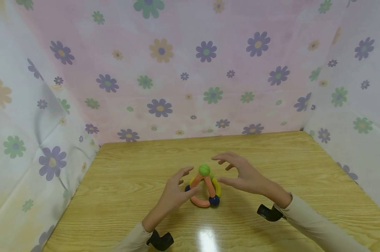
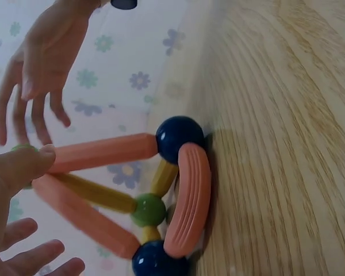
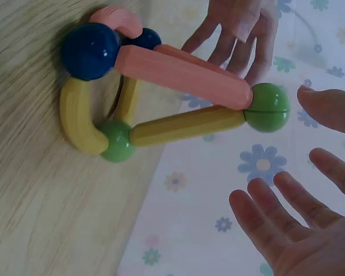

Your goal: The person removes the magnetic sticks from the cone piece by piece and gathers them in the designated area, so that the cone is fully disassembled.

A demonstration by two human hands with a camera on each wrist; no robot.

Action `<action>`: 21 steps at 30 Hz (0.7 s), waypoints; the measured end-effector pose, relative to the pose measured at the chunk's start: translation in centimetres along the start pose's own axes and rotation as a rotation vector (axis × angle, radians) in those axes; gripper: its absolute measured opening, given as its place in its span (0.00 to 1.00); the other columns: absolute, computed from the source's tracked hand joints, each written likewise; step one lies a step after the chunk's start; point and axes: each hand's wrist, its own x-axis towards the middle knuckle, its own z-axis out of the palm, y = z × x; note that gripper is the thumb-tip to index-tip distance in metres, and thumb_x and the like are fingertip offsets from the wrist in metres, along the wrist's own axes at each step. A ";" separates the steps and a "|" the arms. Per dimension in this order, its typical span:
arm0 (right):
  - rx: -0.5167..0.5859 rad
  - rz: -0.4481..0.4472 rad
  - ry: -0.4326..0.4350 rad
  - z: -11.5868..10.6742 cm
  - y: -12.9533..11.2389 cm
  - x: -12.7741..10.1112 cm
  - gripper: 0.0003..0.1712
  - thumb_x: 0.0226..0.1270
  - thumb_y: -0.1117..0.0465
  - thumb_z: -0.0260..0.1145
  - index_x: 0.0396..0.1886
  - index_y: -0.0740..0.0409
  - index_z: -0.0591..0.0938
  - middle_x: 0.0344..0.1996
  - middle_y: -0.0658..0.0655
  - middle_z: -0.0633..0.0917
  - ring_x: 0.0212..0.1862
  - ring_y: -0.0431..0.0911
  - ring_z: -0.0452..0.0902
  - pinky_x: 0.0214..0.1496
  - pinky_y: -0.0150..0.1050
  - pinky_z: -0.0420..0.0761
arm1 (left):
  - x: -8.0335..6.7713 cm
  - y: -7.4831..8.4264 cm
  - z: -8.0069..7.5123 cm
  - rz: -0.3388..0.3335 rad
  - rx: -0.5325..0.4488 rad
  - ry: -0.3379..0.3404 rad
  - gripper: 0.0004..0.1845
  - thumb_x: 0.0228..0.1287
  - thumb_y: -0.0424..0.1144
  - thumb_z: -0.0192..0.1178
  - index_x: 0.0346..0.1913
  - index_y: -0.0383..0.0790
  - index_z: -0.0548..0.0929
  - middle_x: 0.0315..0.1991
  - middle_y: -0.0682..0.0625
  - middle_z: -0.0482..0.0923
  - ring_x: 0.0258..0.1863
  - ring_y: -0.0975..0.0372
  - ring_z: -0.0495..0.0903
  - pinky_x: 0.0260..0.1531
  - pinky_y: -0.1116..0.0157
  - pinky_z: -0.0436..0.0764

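A small pyramid of magnetic sticks and balls stands on the table, topped by a green ball (image 1: 204,169). Two straight pink sticks (image 1: 210,187) slope from that ball to dark blue balls (image 3: 91,50) at the base. A straight yellow stick (image 3: 187,126) runs down to a second green ball (image 2: 148,210). The base ring has a curved pink piece (image 2: 190,198) and curved yellow pieces (image 3: 77,118). My left hand (image 1: 175,192) is at the pyramid's left, fingers spread; whether its thumb touches, I cannot tell. On the right, my right hand (image 1: 244,175) hovers apart from it, fingers loosely bent, holding nothing.
The wood-grain table (image 1: 130,168) extends around the pyramid on all sides. Flower-patterned cloth (image 1: 183,73) walls the back, left and right of it. A black wrist camera (image 1: 270,212) sits at the right cuff, another black camera (image 1: 160,240) at the left.
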 end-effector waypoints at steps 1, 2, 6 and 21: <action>0.012 -0.010 -0.002 0.2 0.0 0.3 0.32 0.57 0.62 0.72 0.62 0.51 0.73 0.57 0.53 0.74 0.51 0.47 0.73 0.44 0.44 0.79 | 0.2 0.0 0.3 0.001 -0.012 -0.004 0.33 0.57 0.50 0.67 0.65 0.50 0.70 0.63 0.50 0.69 0.61 0.52 0.68 0.54 0.47 0.71; 0.023 -0.010 -0.008 0.5 0.0 0.6 0.32 0.56 0.63 0.72 0.61 0.51 0.73 0.57 0.54 0.75 0.51 0.47 0.74 0.44 0.44 0.80 | 0.4 0.1 0.6 -0.002 -0.027 -0.008 0.33 0.57 0.50 0.67 0.65 0.51 0.70 0.63 0.51 0.69 0.61 0.52 0.68 0.54 0.47 0.71; 0.050 -0.029 -0.030 1.5 0.4 1.5 0.29 0.56 0.63 0.72 0.59 0.51 0.75 0.54 0.51 0.76 0.50 0.45 0.74 0.43 0.44 0.80 | 1.1 0.2 1.4 -0.009 -0.091 -0.007 0.31 0.57 0.48 0.68 0.64 0.55 0.71 0.63 0.54 0.70 0.61 0.53 0.68 0.53 0.48 0.72; 0.075 -0.060 -0.072 2.6 0.1 3.5 0.16 0.56 0.69 0.71 0.45 0.61 0.81 0.43 0.54 0.80 0.44 0.45 0.78 0.38 0.37 0.81 | 1.1 3.0 2.0 0.067 -0.227 0.034 0.18 0.59 0.31 0.65 0.53 0.34 0.81 0.48 0.43 0.81 0.47 0.51 0.79 0.46 0.50 0.77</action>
